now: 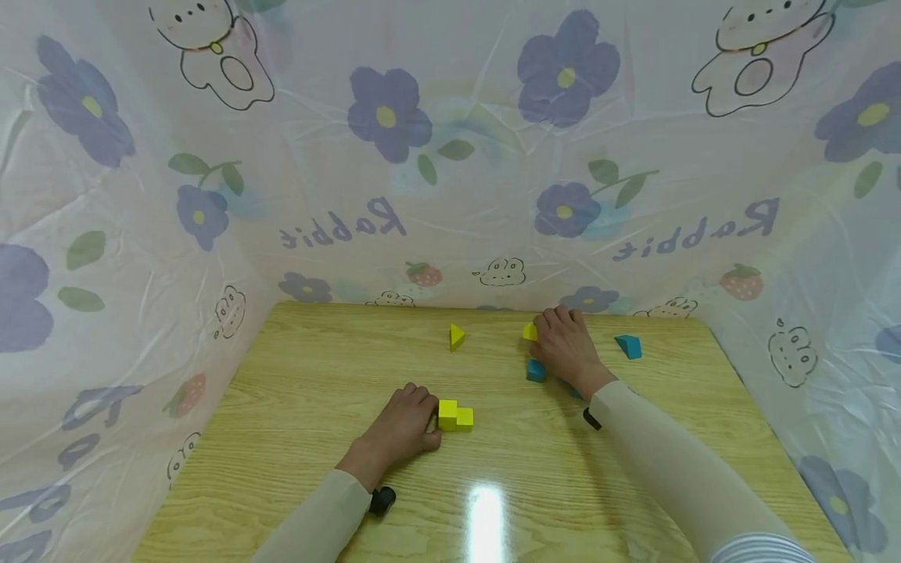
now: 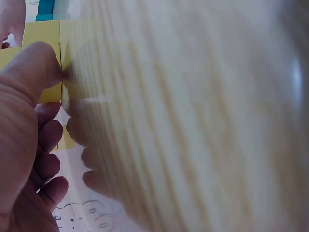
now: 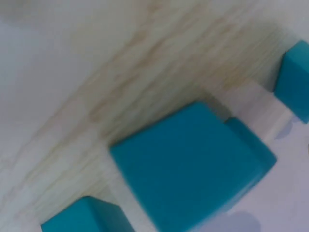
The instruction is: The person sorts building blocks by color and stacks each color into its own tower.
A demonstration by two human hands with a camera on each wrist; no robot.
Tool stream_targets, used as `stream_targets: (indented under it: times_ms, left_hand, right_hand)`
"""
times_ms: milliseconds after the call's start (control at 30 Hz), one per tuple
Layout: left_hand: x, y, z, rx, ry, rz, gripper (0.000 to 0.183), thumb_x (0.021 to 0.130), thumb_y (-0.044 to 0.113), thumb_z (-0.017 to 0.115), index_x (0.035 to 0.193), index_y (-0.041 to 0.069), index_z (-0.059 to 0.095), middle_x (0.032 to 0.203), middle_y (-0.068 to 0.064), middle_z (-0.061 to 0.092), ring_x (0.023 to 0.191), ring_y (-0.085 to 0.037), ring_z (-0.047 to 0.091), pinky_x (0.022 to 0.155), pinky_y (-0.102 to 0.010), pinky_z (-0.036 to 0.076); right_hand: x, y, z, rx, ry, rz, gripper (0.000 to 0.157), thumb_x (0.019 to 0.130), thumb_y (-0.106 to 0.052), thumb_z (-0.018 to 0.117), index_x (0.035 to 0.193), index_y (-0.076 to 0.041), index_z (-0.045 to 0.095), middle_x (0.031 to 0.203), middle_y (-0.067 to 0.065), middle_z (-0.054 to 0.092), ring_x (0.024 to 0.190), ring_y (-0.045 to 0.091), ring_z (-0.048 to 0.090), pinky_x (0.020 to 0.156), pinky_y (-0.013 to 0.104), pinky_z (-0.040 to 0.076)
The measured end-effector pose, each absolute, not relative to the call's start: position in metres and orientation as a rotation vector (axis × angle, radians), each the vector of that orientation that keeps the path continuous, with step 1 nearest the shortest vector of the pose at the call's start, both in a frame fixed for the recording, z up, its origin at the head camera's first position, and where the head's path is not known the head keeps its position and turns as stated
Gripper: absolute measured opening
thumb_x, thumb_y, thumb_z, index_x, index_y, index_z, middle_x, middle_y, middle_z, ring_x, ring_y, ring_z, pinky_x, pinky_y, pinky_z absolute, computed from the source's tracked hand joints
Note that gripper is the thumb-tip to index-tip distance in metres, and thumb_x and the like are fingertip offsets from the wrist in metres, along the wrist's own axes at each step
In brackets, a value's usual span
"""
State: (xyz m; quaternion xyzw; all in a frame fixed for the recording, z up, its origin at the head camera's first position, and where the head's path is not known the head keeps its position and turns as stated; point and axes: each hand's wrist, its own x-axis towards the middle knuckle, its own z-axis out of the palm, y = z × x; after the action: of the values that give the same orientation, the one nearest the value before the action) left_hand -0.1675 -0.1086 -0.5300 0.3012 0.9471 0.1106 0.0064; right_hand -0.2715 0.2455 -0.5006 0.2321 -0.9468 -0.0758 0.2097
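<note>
- Head view: on the wooden table (image 1: 317,360), before a printed cloth (image 1: 450,156), we see a yellow triangular block (image 1: 457,337) well apart from both hands, and a blue wedge (image 1: 629,346) at 3 o'clock from the right hand (image 1: 565,346).
- Head view: a blue block (image 1: 535,371) sits just beside that hand at 8 o'clock; at 6 o'clock the wrist covers most of another blue piece (image 1: 576,393).
- Head view: the left hand (image 1: 399,424) comes in from 7 o'clock; at its 3 o'clock we find the taller yellow block (image 1: 447,415), with the lower yellow block (image 1: 464,420) touching it.
- Head view: the right hand reaches in from 5 o'clock, its back facing us, pinching a yellow piece (image 1: 529,333) at 10 o'clock; most of that piece is hidden.
- Left wrist view: we see the thumb (image 2: 36,67) laid across the taller yellow block and bent fingers (image 2: 50,166) towards 6 o'clock, a narrow hold that the head view shows less plainly.
- Right wrist view: a large, blurred blue face (image 3: 183,164) fills the middle, with other blue blocks at its 8 o'clock (image 3: 79,217) and 2 o'clock; from here we cannot tell the right grip.
</note>
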Motion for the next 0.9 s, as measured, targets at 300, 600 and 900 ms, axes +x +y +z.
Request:
stream_targets:
  times_ms: [300, 600, 900]
  left_hand:
    - [-0.168, -0.108, -0.531, 0.936, 2.962, 0.344, 0.036, 0.093, 0.038, 0.07, 0.117, 0.011, 0.068, 0.11, 0.0, 0.065, 0.099, -0.017, 0.048, 0.093, -0.038, 0.043]
    - [-0.168, -0.108, -0.533, 0.932, 2.97, 0.344, 0.034, 0.093, 0.038, 0.071, 0.114, 0.011, 0.068, 0.107, 0.001, 0.064, 0.097, -0.017, 0.046, 0.09, -0.038, 0.042]
    - [-0.168, -0.108, -0.534, 0.96, 2.98, 0.34, 0.035, 0.094, 0.038, 0.071, 0.115, 0.01, 0.068, 0.108, 0.0, 0.064, 0.097, -0.017, 0.046, 0.091, -0.038, 0.043]
  right_hand:
    - [-0.26, 0.233, -0.498, 0.781, -2.441, -0.216, 0.032, 0.091, -0.028, 0.075, 0.103, -0.004, 0.056, 0.097, 0.011, 0.056, 0.09, 0.031, 0.048, 0.082, 0.045, 0.04]
    - [-0.237, 0.212, -0.497, 0.842, -2.416, -0.202, 0.035, 0.091, -0.03, 0.076, 0.108, -0.005, 0.059, 0.1, 0.009, 0.059, 0.092, 0.03, 0.051, 0.086, 0.045, 0.043]
    - [-0.211, 0.19, -0.496, 0.908, -2.402, -0.117, 0.033, 0.088, -0.03, 0.077, 0.104, -0.007, 0.06, 0.099, 0.007, 0.059, 0.09, 0.027, 0.05, 0.083, 0.043, 0.041]
